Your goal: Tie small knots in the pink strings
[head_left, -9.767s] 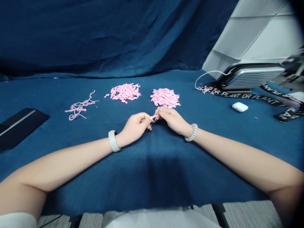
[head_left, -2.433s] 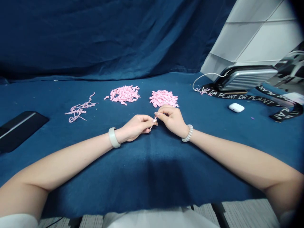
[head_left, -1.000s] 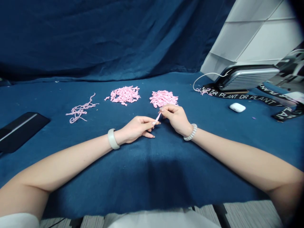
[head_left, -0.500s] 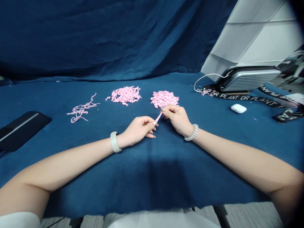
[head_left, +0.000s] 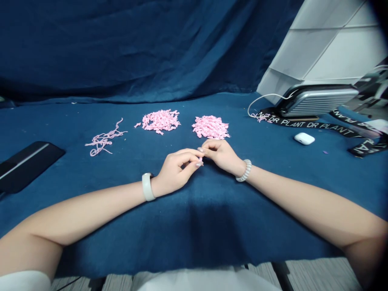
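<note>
A small pink strip (head_left: 200,159) is pinched between my two hands, mostly covered by the fingertips. My left hand (head_left: 178,169) is closed on its near end, thumb against forefinger. My right hand (head_left: 220,154) meets it from the other side, fingertips bent together and touching the left ones. Just beyond the right hand lies a heap of short pink twisted pieces (head_left: 211,127). Another similar pink heap (head_left: 161,121) sits farther left. Both hands hover close above the blue cloth (head_left: 182,226).
Loose pink strings (head_left: 104,141) lie to the left, past a dark flat case (head_left: 28,167). At right are a white earbud case (head_left: 304,138), a black lettered ribbon (head_left: 315,124) and a ribbed silver device (head_left: 323,102) with a white cable. A blue curtain (head_left: 136,48) hangs behind.
My hands have come together; the strip, earlier stretched visibly between them, is now nearly hidden in the fingertips. My right hand moved slightly down and left, off the edge of the right heap.
</note>
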The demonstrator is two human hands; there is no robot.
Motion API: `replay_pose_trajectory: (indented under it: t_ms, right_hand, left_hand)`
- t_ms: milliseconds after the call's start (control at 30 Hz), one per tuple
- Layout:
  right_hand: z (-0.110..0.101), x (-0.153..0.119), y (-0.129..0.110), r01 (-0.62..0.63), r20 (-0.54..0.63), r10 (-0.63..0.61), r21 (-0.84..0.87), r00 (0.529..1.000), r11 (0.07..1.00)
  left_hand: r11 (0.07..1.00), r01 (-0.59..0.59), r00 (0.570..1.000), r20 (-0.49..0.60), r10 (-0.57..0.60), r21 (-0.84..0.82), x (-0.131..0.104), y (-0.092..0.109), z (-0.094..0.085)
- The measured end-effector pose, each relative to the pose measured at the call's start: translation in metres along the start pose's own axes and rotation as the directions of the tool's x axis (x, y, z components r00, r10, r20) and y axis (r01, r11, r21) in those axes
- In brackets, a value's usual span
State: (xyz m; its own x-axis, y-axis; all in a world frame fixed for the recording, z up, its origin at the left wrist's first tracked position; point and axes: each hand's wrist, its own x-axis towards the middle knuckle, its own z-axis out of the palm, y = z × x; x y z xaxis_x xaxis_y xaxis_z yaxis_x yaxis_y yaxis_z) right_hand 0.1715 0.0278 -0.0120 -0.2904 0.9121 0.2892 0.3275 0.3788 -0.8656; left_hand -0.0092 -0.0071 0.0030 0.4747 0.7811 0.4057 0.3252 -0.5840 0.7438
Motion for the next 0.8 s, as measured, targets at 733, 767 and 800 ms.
replay_pose_trajectory:
  t_ms: [733, 767, 800]
  right_hand:
    - [-0.0013, 0.0012, -0.0024, -0.048, -0.007, 0.048, 0.004, 0.999, 0.999]
    - [-0.0014, 0.0011, -0.0024, -0.049, -0.014, 0.049, 0.002, 0.999, 0.999]
    - [-0.0016, 0.0010, -0.0023, -0.049, -0.019, 0.049, -0.001, 0.999, 0.999]
  left_hand:
    - [0.990, 0.080, 0.996, -0.018, -0.083, -0.118, 0.0097, -0.0068, -0.0007]
    - [0.990, 0.086, 0.996, -0.016, -0.088, -0.113, 0.0098, -0.0073, -0.0008]
    - [0.990, 0.092, 0.995, -0.017, -0.094, -0.107, 0.0101, -0.0078, -0.0009]
